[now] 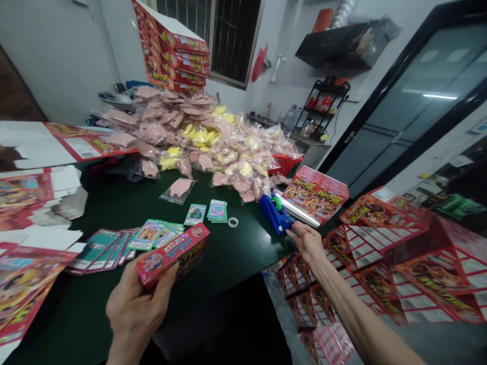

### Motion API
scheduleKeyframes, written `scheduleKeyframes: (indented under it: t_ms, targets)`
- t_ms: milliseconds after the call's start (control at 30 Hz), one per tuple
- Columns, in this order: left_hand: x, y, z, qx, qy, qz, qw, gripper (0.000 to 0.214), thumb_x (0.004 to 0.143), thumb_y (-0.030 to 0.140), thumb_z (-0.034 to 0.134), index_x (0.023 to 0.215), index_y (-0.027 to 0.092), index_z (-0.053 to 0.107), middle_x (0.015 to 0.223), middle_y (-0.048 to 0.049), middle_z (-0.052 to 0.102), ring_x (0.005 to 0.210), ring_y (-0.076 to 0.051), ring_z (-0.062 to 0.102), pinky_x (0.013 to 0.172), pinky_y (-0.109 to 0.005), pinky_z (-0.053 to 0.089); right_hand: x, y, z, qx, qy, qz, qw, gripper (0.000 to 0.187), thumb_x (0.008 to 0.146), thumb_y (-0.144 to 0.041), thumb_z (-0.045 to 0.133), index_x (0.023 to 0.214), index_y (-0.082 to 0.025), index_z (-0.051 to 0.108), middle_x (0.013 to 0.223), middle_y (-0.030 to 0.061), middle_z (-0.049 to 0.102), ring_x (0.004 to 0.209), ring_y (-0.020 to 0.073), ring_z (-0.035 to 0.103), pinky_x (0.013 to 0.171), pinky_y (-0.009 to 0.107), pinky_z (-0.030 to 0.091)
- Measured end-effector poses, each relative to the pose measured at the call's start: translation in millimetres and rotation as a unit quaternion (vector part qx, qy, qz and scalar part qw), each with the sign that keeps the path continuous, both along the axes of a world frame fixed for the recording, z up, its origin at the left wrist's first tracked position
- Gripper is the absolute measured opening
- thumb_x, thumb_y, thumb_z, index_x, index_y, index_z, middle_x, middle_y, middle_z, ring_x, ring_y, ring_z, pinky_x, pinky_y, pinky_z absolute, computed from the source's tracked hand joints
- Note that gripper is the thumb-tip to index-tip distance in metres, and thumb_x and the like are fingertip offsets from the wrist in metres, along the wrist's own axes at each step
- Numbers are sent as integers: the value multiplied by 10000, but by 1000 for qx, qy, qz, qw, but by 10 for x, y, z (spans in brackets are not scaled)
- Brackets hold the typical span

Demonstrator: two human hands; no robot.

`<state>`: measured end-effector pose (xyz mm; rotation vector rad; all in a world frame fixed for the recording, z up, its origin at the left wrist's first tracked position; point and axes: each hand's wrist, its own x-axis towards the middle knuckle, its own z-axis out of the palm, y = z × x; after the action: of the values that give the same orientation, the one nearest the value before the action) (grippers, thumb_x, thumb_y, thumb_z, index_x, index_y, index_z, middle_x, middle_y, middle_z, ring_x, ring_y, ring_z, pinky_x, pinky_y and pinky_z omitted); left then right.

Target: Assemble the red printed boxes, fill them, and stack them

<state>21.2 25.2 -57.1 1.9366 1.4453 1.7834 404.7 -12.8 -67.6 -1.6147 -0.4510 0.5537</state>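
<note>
My left hand [139, 309] is wrapped around a small red printed box [173, 253], which it holds tilted above the near side of the table. My right hand [307, 242] reaches out to the near end of a blue tape dispenser [276, 215] with a green roll core. Its thumb and fingers come together there in a pinch; whatever is between them is too small to make out. Fanned cards [101, 248] lie beyond the box, with two small card stacks [217, 210] farther on. A whitish ring [233, 222] rests beside those stacks.
Bagged pink and yellow pieces [198, 132] form a big heap at the back of the dark green table [228, 263]. Flat printed cartons [26, 284] crowd the left edge. Red box stacks [418, 253] stand at the right, near a shiny film roll [299, 209].
</note>
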Motion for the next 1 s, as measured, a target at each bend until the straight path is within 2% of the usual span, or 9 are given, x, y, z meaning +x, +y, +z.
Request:
scheduleKeyframes:
  t_ms: [167, 300, 433, 500, 567, 700, 800, 900, 1000]
  targets:
    - [20, -2, 60, 6, -9, -3, 1000, 287, 729, 294, 699, 978, 172, 624, 739, 3, 676, 605, -141, 619, 587, -224, 497, 45, 41, -227, -18, -43, 18, 999, 290, 898, -321, 549, 1127, -145, 558, 1088, 66, 599, 902, 166, 611, 763, 356, 534]
    - [37, -6, 77, 14, -12, -6, 1000, 273, 733, 268, 698, 973, 162, 621, 734, 7, 683, 602, -131, 628, 594, -208, 504, 83, 39, -203, -37, -125, 16, 991, 305, 894, -338, 550, 1134, -149, 557, 1116, 65, 589, 935, 178, 602, 790, 374, 521]
    - [6, -38, 73, -8, -18, -42, 999, 259, 756, 262, 672, 987, 171, 599, 747, 14, 691, 619, -124, 644, 588, -187, 510, -88, -179, -49, -26, -198, 10, 980, 196, 832, -326, 597, 800, -133, 617, 866, 54, 616, 796, 170, 572, 718, 323, 479]
    - [-6, -54, 88, -14, -10, -52, 998, 248, 764, 260, 660, 985, 175, 587, 746, 17, 687, 610, -119, 642, 584, -183, 512, -321, -312, 64, -16, -219, 18, 975, 216, 759, -326, 632, 633, -157, 585, 726, 50, 591, 725, 186, 539, 669, 308, 444]
    - [-7, -64, 112, -11, -4, -52, 999, 244, 768, 256, 651, 987, 177, 577, 743, 19, 682, 600, -115, 638, 578, -179, 512, -701, -414, 216, 1, -225, 66, 972, 211, 732, -353, 639, 631, -174, 594, 659, 25, 570, 666, 175, 516, 633, 287, 419]
    - [16, -76, 156, -10, -12, -60, 998, 241, 769, 239, 646, 989, 182, 567, 755, 17, 676, 620, -116, 643, 594, -185, 520, -1735, -402, 585, 78, -160, 303, 936, 261, 847, -362, 558, 656, -184, 578, 588, -27, 518, 583, 106, 487, 559, 219, 386]
    - [38, -93, 172, -17, -29, -80, 996, 241, 772, 218, 645, 995, 191, 559, 769, 18, 670, 635, -114, 647, 598, -188, 527, -2329, -228, 754, 152, -30, 361, 919, 261, 855, -357, 571, 665, -179, 574, 545, -47, 499, 510, 70, 459, 495, 188, 366]
    - [56, -118, 168, -30, -79, -120, 989, 313, 769, 192, 652, 1050, 206, 517, 795, 20, 664, 639, -112, 655, 581, -189, 538, -2567, -87, 774, 162, 67, 376, 910, 263, 841, -376, 592, 678, -170, 579, 517, -56, 488, 447, 54, 425, 434, 177, 343]
    - [59, -134, 139, -31, -118, -153, 981, 391, 758, 172, 666, 1099, 221, 479, 819, 20, 651, 641, -114, 659, 573, -200, 548, -2599, -50, 746, 151, 89, 374, 911, 292, 821, -391, 608, 647, -160, 567, 496, -56, 476, 417, 49, 411, 398, 171, 331]
